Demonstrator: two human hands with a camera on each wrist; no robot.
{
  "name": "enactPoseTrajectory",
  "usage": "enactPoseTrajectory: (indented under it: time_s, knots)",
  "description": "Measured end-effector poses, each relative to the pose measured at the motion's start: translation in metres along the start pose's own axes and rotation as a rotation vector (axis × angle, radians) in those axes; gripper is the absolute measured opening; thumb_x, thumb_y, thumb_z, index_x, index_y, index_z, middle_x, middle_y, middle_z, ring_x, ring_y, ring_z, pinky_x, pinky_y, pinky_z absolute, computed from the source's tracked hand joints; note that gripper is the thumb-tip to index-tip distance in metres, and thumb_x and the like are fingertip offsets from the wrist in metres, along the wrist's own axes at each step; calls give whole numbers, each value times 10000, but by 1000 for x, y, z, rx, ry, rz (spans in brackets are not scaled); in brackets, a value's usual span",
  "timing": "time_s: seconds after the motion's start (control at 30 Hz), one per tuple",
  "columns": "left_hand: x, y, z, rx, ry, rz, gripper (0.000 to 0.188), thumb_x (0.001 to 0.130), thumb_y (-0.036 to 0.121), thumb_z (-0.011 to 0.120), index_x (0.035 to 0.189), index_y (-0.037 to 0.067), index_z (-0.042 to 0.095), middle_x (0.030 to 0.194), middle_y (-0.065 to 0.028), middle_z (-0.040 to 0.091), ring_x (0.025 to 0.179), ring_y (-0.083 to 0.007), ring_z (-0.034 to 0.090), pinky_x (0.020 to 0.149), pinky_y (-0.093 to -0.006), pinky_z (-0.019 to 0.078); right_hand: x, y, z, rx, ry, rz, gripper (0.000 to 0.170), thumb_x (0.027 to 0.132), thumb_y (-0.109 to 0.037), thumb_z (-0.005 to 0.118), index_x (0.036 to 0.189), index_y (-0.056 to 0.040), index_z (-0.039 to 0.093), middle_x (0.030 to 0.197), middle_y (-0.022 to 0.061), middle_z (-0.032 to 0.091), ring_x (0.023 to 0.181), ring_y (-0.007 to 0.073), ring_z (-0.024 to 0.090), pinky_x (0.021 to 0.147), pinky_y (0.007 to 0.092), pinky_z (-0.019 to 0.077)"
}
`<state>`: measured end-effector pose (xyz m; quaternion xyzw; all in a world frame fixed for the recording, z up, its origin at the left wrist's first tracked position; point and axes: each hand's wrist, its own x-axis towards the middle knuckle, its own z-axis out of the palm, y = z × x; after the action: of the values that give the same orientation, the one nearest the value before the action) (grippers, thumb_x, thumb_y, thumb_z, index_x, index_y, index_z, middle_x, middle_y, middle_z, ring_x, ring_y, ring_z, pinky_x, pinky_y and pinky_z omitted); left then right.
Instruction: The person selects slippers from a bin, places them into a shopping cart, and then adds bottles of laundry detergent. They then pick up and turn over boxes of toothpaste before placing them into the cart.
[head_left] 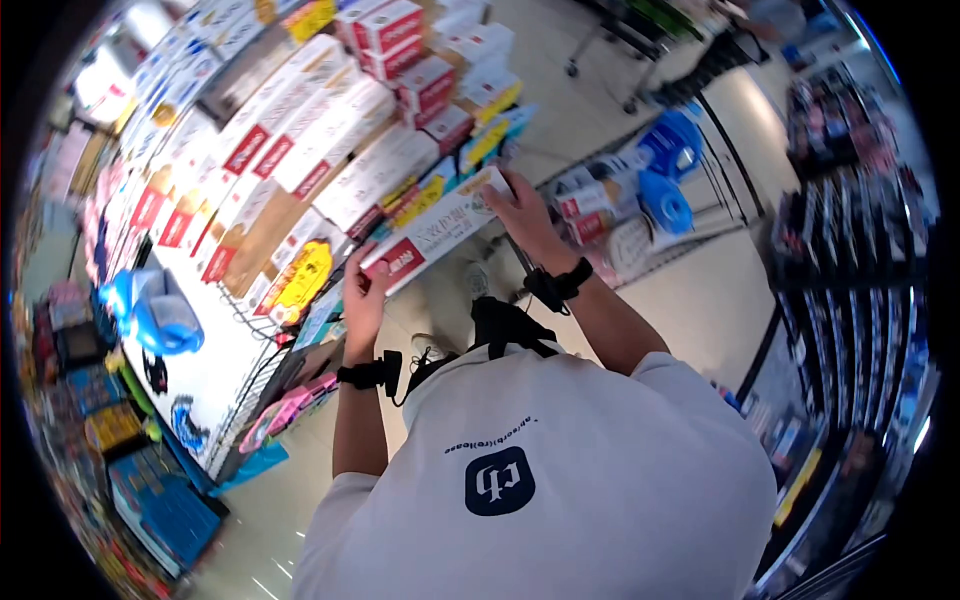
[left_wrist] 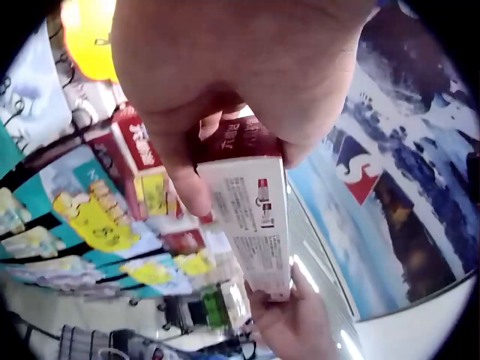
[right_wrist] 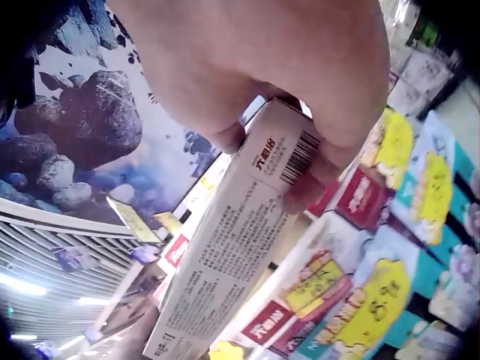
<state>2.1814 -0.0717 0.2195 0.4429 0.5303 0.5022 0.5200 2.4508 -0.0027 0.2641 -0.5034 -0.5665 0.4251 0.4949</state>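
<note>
A long white toothpaste box [head_left: 438,234] with a red end is held level in front of the body by both hands. At its red end, my left hand [head_left: 364,300] grips it, thumb on one side and fingers on the other. My right hand [head_left: 527,222] pinches the opposite end. In the left wrist view, the printed side of the toothpaste box [left_wrist: 255,225] runs away toward the right hand [left_wrist: 296,326]. The right wrist view shows small print and a barcode on the toothpaste box [right_wrist: 225,232], close below the right hand's fingers.
Just beyond the hands, a display of stacked white and red boxes [head_left: 345,120] carries yellow price tags [head_left: 300,282]. Blue containers [head_left: 665,170] sit in a wire basket at right. Store shelves [head_left: 845,230] line the far right, and a blue item [head_left: 155,310] lies at left.
</note>
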Motion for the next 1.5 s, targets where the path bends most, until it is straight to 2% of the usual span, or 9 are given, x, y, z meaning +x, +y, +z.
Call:
enactPoseTrajectory:
  time_s: [0.27, 0.47, 0.53, 0.8, 0.9, 1.07, 1.2, 1.4, 1.5]
  knots:
    - [-6, -46, 118, 23, -405, -156, 411, 892, 230, 668, 1193, -17, 535, 968, -79, 640, 821, -118, 617, 667, -250, 534, -112, 27, -135, -417, 244, 275, 480, 870, -208, 634, 1268, 25, 501, 1015, 183, 651, 889, 238, 650, 734, 333, 515]
    - [2, -60, 226, -126, -477, -219, 499, 879, 289, 683, 1190, -58, 505, 1004, -118, 620, 792, -152, 637, 644, -274, 570, -131, 35, -197, -481, 441, 110, 463, 819, -102, 655, 1256, -24, 522, 1303, 236, 473, 1089, 356, 559, 914, 404, 475]
    - [8, -57, 259, -95, -478, -201, 525, 881, 322, 675, 1192, -61, 497, 1000, -125, 617, 787, -156, 638, 633, -271, 565, -129, 43, -225, -1100, 308, -135, 521, 788, -91, 661, 1283, -58, 503, 1346, 231, 435, 1182, 386, 481, 995, 437, 420]
    - [56, -108, 372, 469, -406, -40, 575, 890, 398, 635, 1236, -37, 486, 1021, -172, 622, 854, -258, 633, 743, -362, 514, -78, 131, -309, -919, -146, -164, 521, 822, -152, 577, 1321, -49, 470, 1386, 228, 425, 1251, 413, 424, 1054, 474, 350]
    - [56, -131, 389, 782, -482, 13, 576, 914, 391, 581, 1289, -20, 434, 1113, -296, 595, 982, -427, 595, 827, -473, 473, -69, 174, -332, -1072, -177, -154, 518, 852, -207, 558, 1334, -46, 462, 1400, 264, 397, 1268, 410, 415, 1052, 459, 350]
    - [45, -122, 418, 802, -263, 16, 680, 929, 394, 540, 1383, -5, 229, 1104, -311, 592, 985, -449, 594, 810, -498, 477, -74, 182, -351, -1085, -172, 1, 536, 879, -203, 535, 1390, -86, 419, 1417, 285, 362, 1285, 440, 385, 1076, 536, 275]
    - [44, -121, 417, 864, -240, 88, 630, 929, 405, 529, 1351, 3, 291, 1107, -285, 604, 984, -448, 599, 820, -484, 489, -72, 178, -345, -1338, -209, -54, 417, 832, -110, 538, 1239, -20, 535, 1264, 295, 483, 1161, 421, 488, 972, 429, 420]
    - [35, -94, 386, 491, -299, -106, 591, 923, 344, 565, 1340, -4, 330, 1148, -256, 588, 1048, -381, 597, 854, -424, 477, -120, 141, -347, -764, 59, -62, 365, 811, -90, 571, 1172, -33, 585, 1173, 222, 549, 1100, 408, 504, 957, 464, 421]
    - [41, -152, 328, 609, -289, -164, 526, 935, 375, 538, 1295, 14, 410, 1082, -264, 606, 960, -382, 622, 819, -422, 482, -149, 138, -358, -751, 111, -25, 338, 790, -40, 585, 1126, -49, 608, 1140, 204, 563, 1068, 399, 513, 929, 458, 432]
